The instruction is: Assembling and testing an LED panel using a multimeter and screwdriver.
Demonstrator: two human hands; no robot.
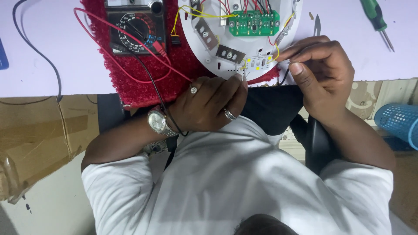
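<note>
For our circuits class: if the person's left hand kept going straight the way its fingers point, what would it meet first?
Probably the white round lamp plate, near its small LED strip; the left hand already sits at its rim, though depth is unclear.

A round lamp base [204,41] is laid partly on a mat [143,82] at the table's near edge. A circuit board [254,22] is mounted on the base, with an LED strip [260,62] nearer its front rim. A multimeter [136,24] is set on the mat, left of the base. The left hand [211,104] is held at the front rim, the right hand [320,72] just right of the strip. A screwdriver [376,19] is placed on the table [43,65], far right.
</note>
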